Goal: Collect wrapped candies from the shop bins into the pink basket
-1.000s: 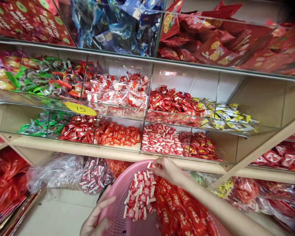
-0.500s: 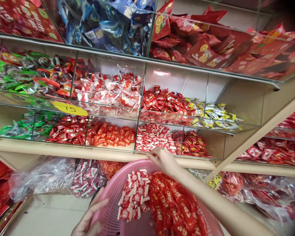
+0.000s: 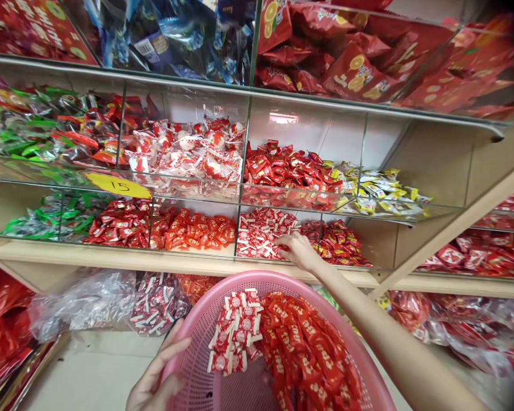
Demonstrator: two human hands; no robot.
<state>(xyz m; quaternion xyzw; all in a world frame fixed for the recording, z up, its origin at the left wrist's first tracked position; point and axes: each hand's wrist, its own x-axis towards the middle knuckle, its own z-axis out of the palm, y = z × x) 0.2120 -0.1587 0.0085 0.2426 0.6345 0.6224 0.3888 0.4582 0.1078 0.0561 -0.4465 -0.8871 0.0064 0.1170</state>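
Note:
My left hand (image 3: 160, 374) grips the rim of a pink plastic basket (image 3: 191, 325) at its left side, fingers outside and over the edge. Inside the basket lie red-and-white wrapped candies (image 3: 235, 328) on the left and a larger heap of red candies with gold lettering (image 3: 306, 354) on the right. Beyond the basket, my right hand (image 3: 297, 250) is over the front of a shelf compartment of red-and-white candies (image 3: 261, 228). Its fingers are loosely bent and apart, at the candies; no candy shows in them, though the fingertips are partly hidden.
Glass dividers split the shelves (image 3: 205, 260) into compartments of wrapped sweets. A yellow price tag (image 3: 119, 185) reads 15. Clear plastic bags (image 3: 83, 299) of candy lie on the floor beneath the lowest shelf. Red-wrapped sweets fill a shelf at right (image 3: 475, 251).
My right hand has moved from above the basket's far rim, forward and up to the red-and-white candies on the shelf, its fingers loosening. My left hand stays on the basket.

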